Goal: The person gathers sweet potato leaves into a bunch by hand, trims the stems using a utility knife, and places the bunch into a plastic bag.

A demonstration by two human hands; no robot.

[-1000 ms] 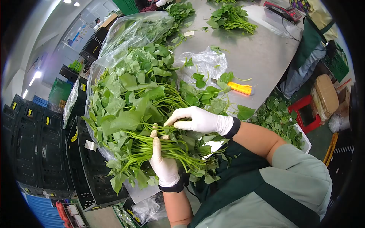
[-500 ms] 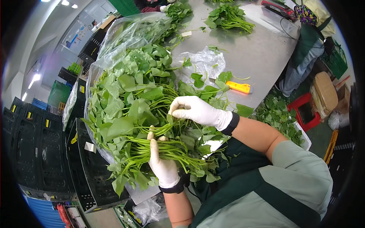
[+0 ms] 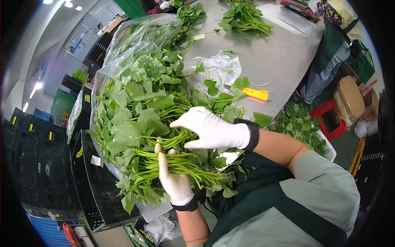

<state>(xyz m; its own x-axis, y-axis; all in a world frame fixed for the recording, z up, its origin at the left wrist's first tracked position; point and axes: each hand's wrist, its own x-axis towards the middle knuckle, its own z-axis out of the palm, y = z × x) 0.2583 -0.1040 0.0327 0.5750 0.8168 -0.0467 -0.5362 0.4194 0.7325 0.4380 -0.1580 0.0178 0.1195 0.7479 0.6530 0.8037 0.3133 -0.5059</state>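
Observation:
White-gloved, my left hand (image 3: pixel 175 181) is wrapped round a bunch of green leafy stems (image 3: pixel 185 165), its thumb on top and fingertips showing beyond the stems. My right hand (image 3: pixel 216 128), also gloved, is just above that bunch with thumb and fingers apart, at a few more stems. A large heap of leafy greens (image 3: pixel 131 103) lies beyond and to the left of both hands, in a clear plastic bag (image 3: pixel 142 35). Past my right hand, a yellow cutter (image 3: pixel 257 94) rests on the metal table (image 3: pixel 279 61) near crumpled clear plastic (image 3: pixel 218 68).
Another bunch of greens (image 3: pixel 247 18) lies at the table's far side. Black crates (image 3: pixel 45 164) stand at the left. A co-worker (image 3: pixel 329 57) stands at the upper right, near a red stool (image 3: pixel 329 121) and a white box of greens (image 3: pixel 327 144).
My right hand has opened from a pinch, its thumb and fingers spreading, and moved slightly left and lower over the stems. My left hand keeps its hold on the bunch.

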